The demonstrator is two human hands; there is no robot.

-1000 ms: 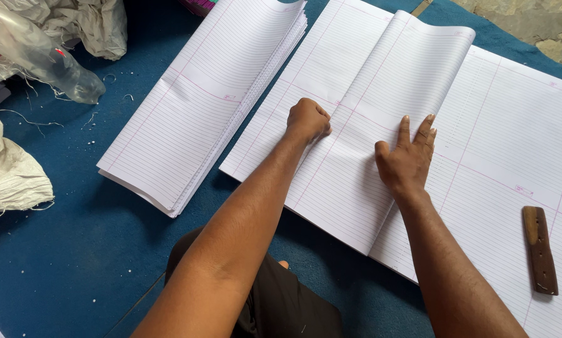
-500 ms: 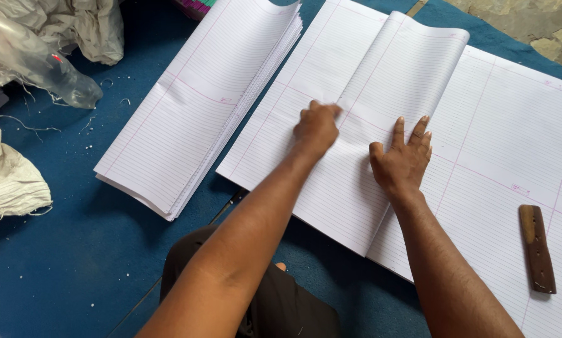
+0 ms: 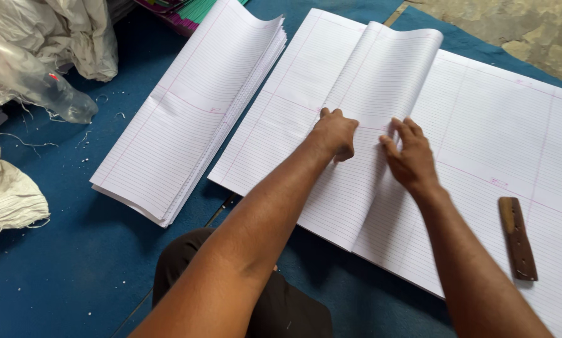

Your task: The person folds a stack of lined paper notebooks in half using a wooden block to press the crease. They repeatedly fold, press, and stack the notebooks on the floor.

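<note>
The left hand (image 3: 336, 133) is curled into a loose fist, fingers tucked under, knuckles pressing down on a folded sheet of ruled paper (image 3: 331, 156). It grips nothing. The right hand (image 3: 409, 155) lies just beside it, fingers bent and narrowly spread, fingertips touching the same sheet near its fold; whether they pinch the paper cannot be told.

The folded sheet is thin, white, printed with fine lines and pink margin rules. Its upper half arches in a soft, rounded curl rather than a sharp crease. It lies on a large flat spread of the same ruled sheets (image 3: 512, 156), which reaches to the right edge.

On that spread, near the right forearm, rests a narrow dark wooden stick (image 3: 518, 238), worn and flat.

To the left, apart from the hands, a thick stack of folded ruled paper (image 3: 187, 119) shows layered edges. Everything lies on a blue fabric floor covering (image 3: 62, 275) flecked with white scraps. At far left are crumpled white woven sacks (image 3: 9, 200) and clear plastic (image 3: 37, 84).
</note>
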